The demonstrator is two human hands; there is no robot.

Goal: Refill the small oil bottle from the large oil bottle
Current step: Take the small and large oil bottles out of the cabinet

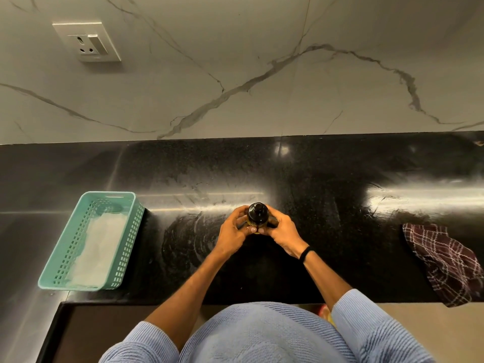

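A dark oil bottle (258, 214) with a black cap stands upright on the black granite counter (327, 231), seen from above. My left hand (234, 233) wraps its left side and my right hand (282, 231) wraps its right side, thumbs meeting at the front over a yellowish label. Whether this is the small or the large bottle I cannot tell. No second bottle is in view.
A teal perforated plastic basket (52, 273) with a white lining sits at the left near the counter's front edge. A dark red checked cloth (445, 263) lies at the right, draped over the edge. A marble wall with a socket (87, 41) rises behind.
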